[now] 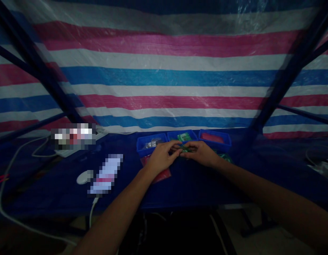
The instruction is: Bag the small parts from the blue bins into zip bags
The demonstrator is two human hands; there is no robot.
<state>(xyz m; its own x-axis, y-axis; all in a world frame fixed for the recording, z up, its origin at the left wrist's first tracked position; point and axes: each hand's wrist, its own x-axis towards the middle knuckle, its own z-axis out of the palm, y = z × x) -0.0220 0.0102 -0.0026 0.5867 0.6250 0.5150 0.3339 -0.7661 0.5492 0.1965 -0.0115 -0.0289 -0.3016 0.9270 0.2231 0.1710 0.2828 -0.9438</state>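
My left hand (pixel 162 156) and my right hand (pixel 199 153) meet over the dark blue table (pixel 196 184), just in front of three small blue trays. Both pinch a small green piece (pixel 184 149) between their fingertips; it looks like a little circuit board, but the light is dim. The left blue tray (pixel 148 144) holds shiny clear bits, the middle blue tray (pixel 183 135) green boards, the right blue tray (pixel 215 138) red pieces. A red bag (pixel 162 175) lies under my left wrist.
A striped pink, blue and white tarpaulin (pixel 164 71) hangs behind the table between dark poles. To the left lie a white round device (pixel 83 177), a blurred flat object and white cables (pixel 10 198). More cables sit at the far right (pixel 322 166).
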